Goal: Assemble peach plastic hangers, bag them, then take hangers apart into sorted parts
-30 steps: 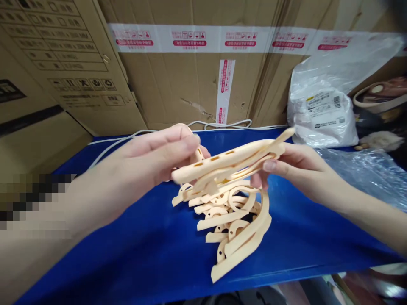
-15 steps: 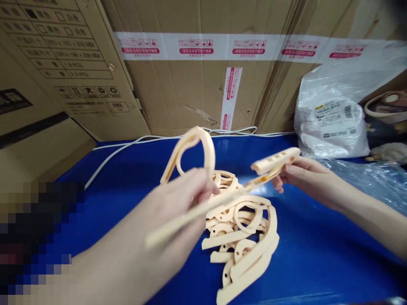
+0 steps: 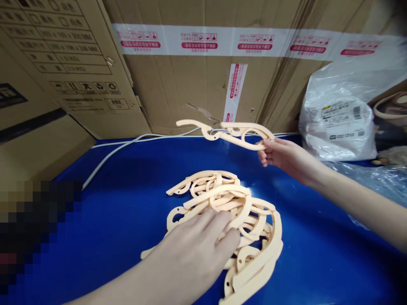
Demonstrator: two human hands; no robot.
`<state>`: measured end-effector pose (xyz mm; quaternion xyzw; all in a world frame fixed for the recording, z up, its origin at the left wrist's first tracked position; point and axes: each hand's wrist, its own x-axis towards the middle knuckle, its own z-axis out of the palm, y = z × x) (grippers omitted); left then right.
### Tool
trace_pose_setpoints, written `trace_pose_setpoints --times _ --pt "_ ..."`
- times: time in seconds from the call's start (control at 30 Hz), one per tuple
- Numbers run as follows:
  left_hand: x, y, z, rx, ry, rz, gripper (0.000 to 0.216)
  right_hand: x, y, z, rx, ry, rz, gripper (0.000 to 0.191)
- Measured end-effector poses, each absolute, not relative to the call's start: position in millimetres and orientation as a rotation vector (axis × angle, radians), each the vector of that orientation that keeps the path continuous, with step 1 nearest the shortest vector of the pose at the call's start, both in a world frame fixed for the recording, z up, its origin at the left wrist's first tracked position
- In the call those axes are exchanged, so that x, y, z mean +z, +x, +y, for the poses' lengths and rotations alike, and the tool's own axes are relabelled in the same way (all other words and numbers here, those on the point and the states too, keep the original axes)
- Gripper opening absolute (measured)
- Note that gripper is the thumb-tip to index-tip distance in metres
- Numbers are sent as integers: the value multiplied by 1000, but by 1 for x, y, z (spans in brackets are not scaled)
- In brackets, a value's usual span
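Observation:
A beige plastic folding hanger [image 3: 244, 144] is held up above the table, its parts spread out to the left. My right hand [image 3: 280, 156] pinches its right end between thumb and fingers. Below, a pile of similar folding hangers [image 3: 254, 271] lies loosely overlapped. My left hand [image 3: 206, 245] is at the pile with its fingers curled around another folding hanger [image 3: 216, 192], which rests on top. The fingertips are partly hidden, and my hand covers the middle of that hanger.
The table has a blue surface [image 3: 121, 224]. Cardboard boxes [image 3: 178, 84] stand along the back and left. A white cable [image 3: 111, 159] runs along the back edge. At the right are a white plastic-wrapped package [image 3: 340, 123] and clear plastic film [image 3: 378, 182].
My left hand has lowered its folding hanger onto the pile. My right hand has raised its hanger slightly and turned it, so its open shape now faces me.

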<state>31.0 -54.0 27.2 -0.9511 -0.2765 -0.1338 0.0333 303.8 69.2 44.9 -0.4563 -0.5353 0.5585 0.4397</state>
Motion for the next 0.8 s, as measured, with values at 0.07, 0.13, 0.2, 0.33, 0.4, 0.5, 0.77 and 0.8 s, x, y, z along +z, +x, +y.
trace_pose_setpoints --times 0.07,0.13,0.2,0.33,0.4,0.5,0.77,0.8 --pt "29 27 -52 -420 -2949 -863 25 43 297 72 1401 -1134 -1339 32" --pt "36 20 -48 -457 -2975 -887 23 42 292 74 1410 -1133 -1353 30" --pt "49 13 -40 -504 -2999 -932 21 42 287 76 1409 -1126 -1374 31" --pt "82 2 7 -736 -2789 -1162 19 47 274 81 1357 -1086 -1494 31" --pt "96 3 42 -872 -2559 -1419 31 52 266 85 1314 -1046 -1579 30" --pt "109 10 92 -981 -2720 -1806 23 60 256 94 1230 -988 -1669 31" --pt "146 19 156 -2317 -2883 -1604 21 98 263 148 524 -1047 -1782 23" --pt "149 20 161 -2408 -2839 -1613 23 104 266 155 439 -1058 -1785 23"
